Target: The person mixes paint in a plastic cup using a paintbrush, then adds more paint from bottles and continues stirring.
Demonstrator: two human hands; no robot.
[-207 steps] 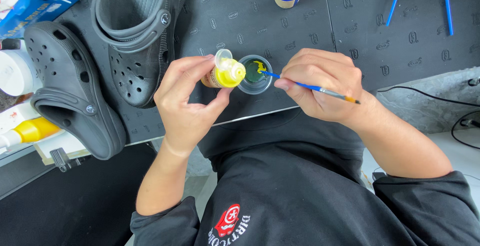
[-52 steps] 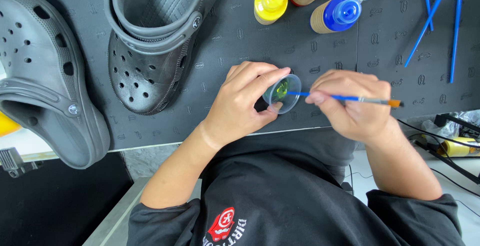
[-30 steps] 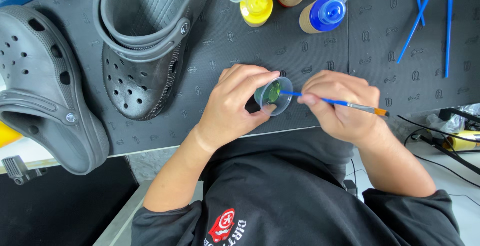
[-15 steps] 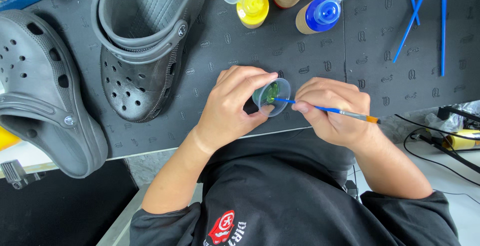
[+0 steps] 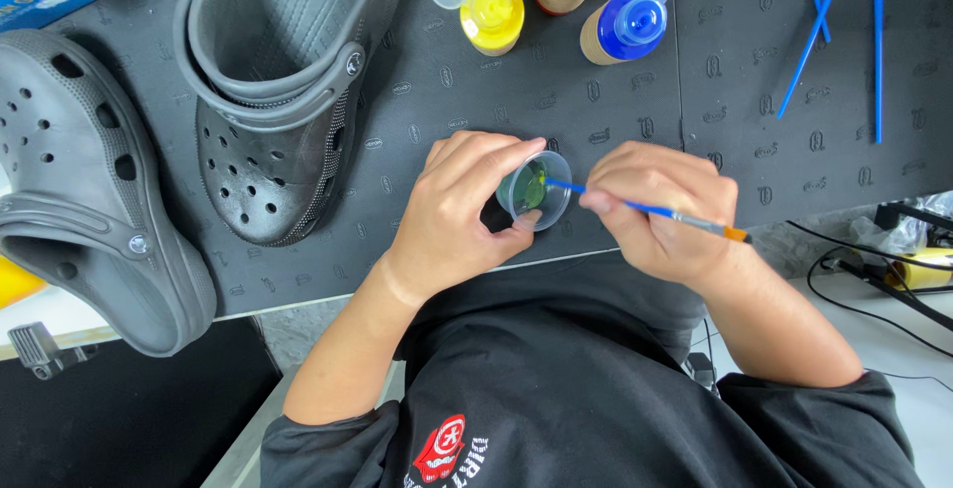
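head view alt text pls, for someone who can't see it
Left hand holds a small clear cup of green paint while the right hand dips a blue paintbrush into it, near two dark clogs and paint bottles.

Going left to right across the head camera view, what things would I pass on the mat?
Grey clog lying off the mat's left edge → dark clog → left hand → small clear cup of green paint → right hand holding a blue paintbrush → spare blue brushes.

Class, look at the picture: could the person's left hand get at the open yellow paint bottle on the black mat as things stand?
Probably yes, once freed: the left hand holds a small clear plastic cup, and only bare black mat lies between it and the yellow paint bottle.
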